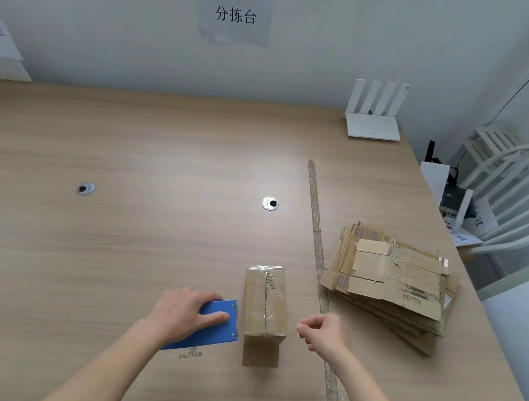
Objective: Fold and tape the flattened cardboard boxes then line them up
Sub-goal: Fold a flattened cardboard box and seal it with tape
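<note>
One folded cardboard box [265,308] sits near the front edge of the table [110,245], a bit right of the middle, with clear tape running along its top seam and the flaps closed. Just to its left, the left hand [184,314] rests on a blue tape dispenser [213,327], fingers [215,318] laid over the top of it and curled round its body, so it's holding it down on the table. The dispenser sits just beside the box's left side; can't tell if they actually touch.

Right hand [323,332] hovers just right of the box, fingers loosely curled in, thumb and forefinger close together. Can't tell if there's anything pinched between them, looks like nothing.

Further right, toward the right edge of the table, there's a messy stack of flattened cardboard boxes [392,279], all beat up with old labels and torn tape. A long strip of worn tape [318,243] is stuck to the table, running from the front edge toward the back, between the folded box and the flat stack.

Also on the table: two round cable grommets [270,203] in the middle, and a white router [375,115] at the back right corner. A paper sign [235,13] hangs on the wall, and a white chair [526,203] stands off the right edge.
</note>
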`<state>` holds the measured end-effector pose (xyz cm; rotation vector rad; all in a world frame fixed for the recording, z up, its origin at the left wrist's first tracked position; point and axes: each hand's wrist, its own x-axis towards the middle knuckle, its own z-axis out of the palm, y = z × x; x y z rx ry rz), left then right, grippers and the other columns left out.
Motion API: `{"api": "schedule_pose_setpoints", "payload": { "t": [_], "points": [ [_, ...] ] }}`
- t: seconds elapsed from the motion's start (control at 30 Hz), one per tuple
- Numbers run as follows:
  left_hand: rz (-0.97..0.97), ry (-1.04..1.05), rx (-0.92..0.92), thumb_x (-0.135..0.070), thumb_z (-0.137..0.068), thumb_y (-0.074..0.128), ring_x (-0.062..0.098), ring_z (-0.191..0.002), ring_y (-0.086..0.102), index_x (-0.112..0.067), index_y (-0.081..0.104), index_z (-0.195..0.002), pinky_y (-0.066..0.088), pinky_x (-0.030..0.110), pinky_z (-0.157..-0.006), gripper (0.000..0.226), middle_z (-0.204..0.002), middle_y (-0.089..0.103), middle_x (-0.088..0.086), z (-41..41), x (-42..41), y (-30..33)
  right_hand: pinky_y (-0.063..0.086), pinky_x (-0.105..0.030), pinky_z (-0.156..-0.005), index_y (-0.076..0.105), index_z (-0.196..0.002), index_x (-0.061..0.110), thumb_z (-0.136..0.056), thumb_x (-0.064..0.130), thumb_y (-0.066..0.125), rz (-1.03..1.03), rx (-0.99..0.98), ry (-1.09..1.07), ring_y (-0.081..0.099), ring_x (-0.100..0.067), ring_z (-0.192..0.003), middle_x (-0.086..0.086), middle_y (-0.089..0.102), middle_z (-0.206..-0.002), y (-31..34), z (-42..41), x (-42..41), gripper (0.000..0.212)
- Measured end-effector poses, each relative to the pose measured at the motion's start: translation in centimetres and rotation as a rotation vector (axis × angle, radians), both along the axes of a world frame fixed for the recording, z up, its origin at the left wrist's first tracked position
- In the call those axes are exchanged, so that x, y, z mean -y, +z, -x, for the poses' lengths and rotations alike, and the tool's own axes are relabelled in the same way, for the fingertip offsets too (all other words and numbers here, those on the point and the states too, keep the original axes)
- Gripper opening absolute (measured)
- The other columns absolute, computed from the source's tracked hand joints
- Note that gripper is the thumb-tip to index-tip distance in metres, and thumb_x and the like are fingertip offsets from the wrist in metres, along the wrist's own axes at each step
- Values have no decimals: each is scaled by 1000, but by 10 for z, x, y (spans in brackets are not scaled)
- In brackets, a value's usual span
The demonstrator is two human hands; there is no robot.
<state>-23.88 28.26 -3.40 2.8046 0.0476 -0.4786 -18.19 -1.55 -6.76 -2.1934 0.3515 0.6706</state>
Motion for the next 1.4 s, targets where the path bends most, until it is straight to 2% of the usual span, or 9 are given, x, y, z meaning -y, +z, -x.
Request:
{"api": "schedule_pose_setpoints", "payload": {
  "t": [0.13,0.2,0.27,0.33,0.47,0.57,0.67,1.03,1.4],
  "points": [
    [-95,1,9,-72,-90,39,16,-75,56,-44,58,-126,37,32,-60,50,-99,71,-8,-2,16,-14,57,-30,-82,73,-65,30,-78,32,78,100,17,-29,73,-20,-88,7,77,-77,-19,8,-21,14],
    [-107,13,21,-76,-85,32,19,-79,62,-42,59,-125,39,32,-61,59,-97,71,-5,-4,19,-21,53,-29,-88,75,-88,32,-85,32,74,154,27,-34,69,-23,-105,2,78,-97,-17,12,-30,3],
    [-125,12,31,-79,-79,25,19,-81,64,-42,60,-124,43,32,-64,68,-96,72,-5,-6,18,-25,46,-30,-95,58,-137,27,-85,34,74,222,-2,-20,59,-26,-123,-3,70,-125,-19,9,-30,55],
    [-129,9,28,-78,-80,28,20,-81,64,-41,60,-124,45,32,-67,66,-97,72,-5,-7,16,-25,41,-33,-104,27,-158,26,-87,33,74,261,44,-10,48,-27,-136,-4,52,-148,-17,8,-28,85],
    [-100,4,43,-74,-89,39,20,-78,60,-42,58,-127,45,34,-69,53,-100,72,-4,-8,21,-22,34,-33,-115,29,-158,22,-99,37,58,113,336,86,42,-18,-142,2,37,-160,-5,16,-62,67],
    [-100,19,49,-75,-88,39,21,-85,64,-44,57,-128,46,33,-69,54,-100,72,-4,-8,22,-25,34,-38,-115,0,-162,28,-91,59,59,124,218,186,28,-23,-148,-4,21,-163,-7,30,-88,96],
    [-95,28,66,-76,-86,37,20,-84,64,-45,58,-127,47,32,-69,56,-98,72,-5,-3,17,-24,44,-43,-101,-19,-156,40,-93,61,55,199,136,253,40,-28,-138,-6,28,-152,-13,32,-83,99],
    [-246,-138,13,-71,-88,38,26,-82,62,-34,62,-116,30,33,-56,52,-94,71,1,-1,8,-6,45,-43,-97,-16,-157,41,-94,60,54,208,136,302,45,-31,-135,-7,30,-151,-9,26,-81,96],
    [-304,-21,-26,-75,-88,37,29,-84,65,-21,62,-96,36,33,-61,60,-87,69,2,-5,30,-31,47,-42,-92,-15,-157,42,-95,56,55,196,159,285,49,-30,-132,-5,31,-150,-10,29,-77,94]
  ]
}}
